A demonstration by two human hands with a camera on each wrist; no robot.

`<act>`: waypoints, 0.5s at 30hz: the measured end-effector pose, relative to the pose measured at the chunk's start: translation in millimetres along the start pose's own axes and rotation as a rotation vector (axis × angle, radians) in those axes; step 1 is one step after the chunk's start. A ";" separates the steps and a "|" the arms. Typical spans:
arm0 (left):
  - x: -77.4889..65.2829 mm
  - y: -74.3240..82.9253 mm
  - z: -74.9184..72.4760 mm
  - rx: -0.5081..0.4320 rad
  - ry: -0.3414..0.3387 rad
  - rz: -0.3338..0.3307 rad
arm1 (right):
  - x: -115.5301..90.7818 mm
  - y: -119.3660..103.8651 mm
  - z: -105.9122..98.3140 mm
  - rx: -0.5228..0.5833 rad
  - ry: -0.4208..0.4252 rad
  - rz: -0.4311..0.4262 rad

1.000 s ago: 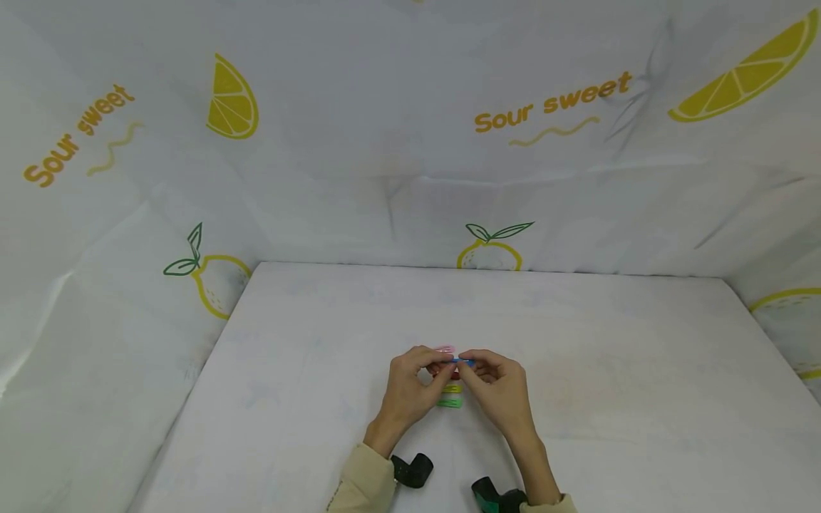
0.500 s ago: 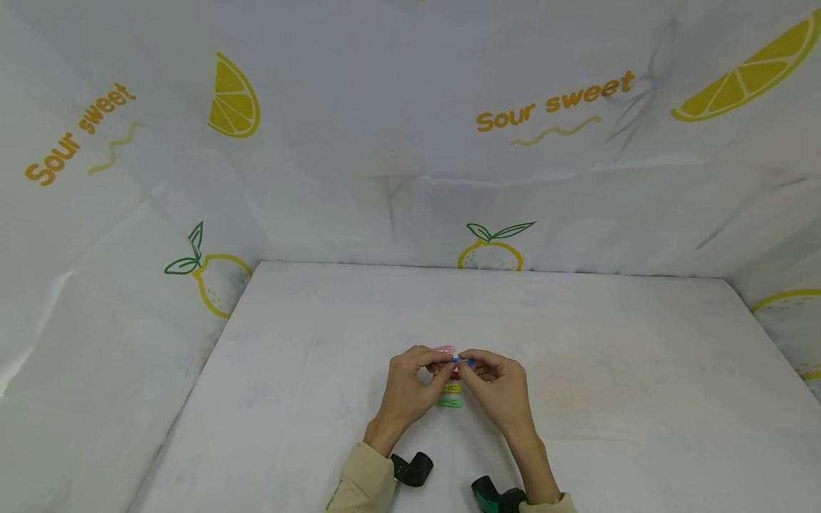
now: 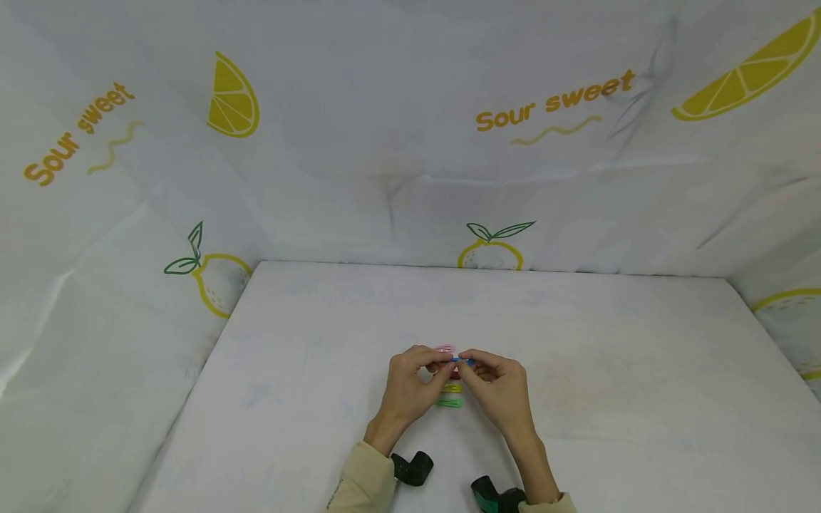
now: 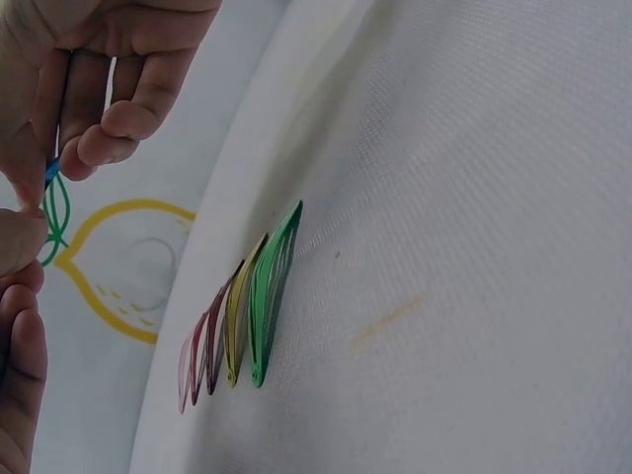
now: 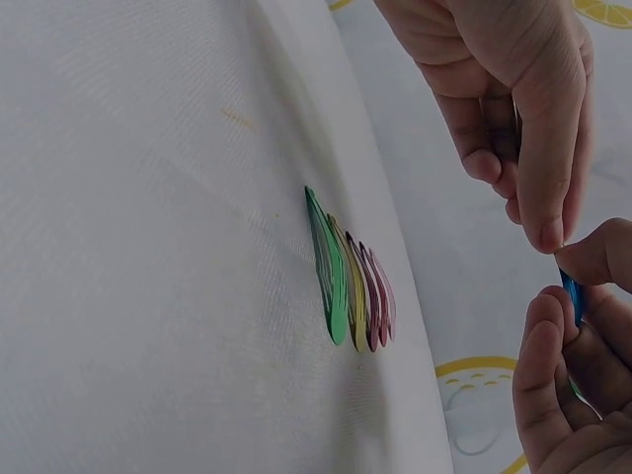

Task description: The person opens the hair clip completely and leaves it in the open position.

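Both hands meet above a row of snap hair clips, pinching a blue hair clip (image 3: 465, 362) between thumbs and fingertips. The left hand (image 3: 413, 381) has the clip's left end, and the right hand (image 3: 502, 392) has its right end. Fingers cover much of this clip; a blue strip shows in the right wrist view (image 5: 571, 294). Below on the cloth, a green hair clip (image 4: 272, 296), a yellow hair clip (image 4: 240, 311), reddish hair clips (image 4: 214, 331) and a pink hair clip (image 3: 445, 349) lie side by side, parallel.
A white cloth-covered table (image 3: 288, 385) spreads around the hands. Behind it rises a white backdrop (image 3: 359, 142) printed with lemons and lettering. Black wrist devices (image 3: 413, 469) sit at both sleeves, close to the table's near side.
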State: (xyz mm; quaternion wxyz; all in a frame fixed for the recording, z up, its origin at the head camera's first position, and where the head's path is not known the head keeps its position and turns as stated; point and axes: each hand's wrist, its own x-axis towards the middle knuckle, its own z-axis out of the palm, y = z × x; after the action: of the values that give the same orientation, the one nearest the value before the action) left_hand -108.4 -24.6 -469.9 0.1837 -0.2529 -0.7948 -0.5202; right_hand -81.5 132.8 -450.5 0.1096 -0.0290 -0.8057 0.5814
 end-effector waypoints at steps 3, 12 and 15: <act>0.1 0.2 0.2 0.001 0.000 0.000 | 0.1 0.3 0.5 -0.005 0.001 -0.001; -0.3 1.3 0.7 0.011 -0.013 -0.044 | -0.3 4.0 1.1 0.008 0.021 -0.018; -0.3 1.3 0.8 0.014 -0.022 -0.057 | -0.7 5.2 1.2 0.013 0.030 -0.024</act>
State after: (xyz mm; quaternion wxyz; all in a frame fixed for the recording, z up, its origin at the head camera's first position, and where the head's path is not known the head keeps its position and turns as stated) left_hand -107.4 -23.5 -469.5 0.1620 -0.2344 -0.8074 -0.5167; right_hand -81.5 133.2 -455.9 0.1285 -0.0273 -0.8005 0.5848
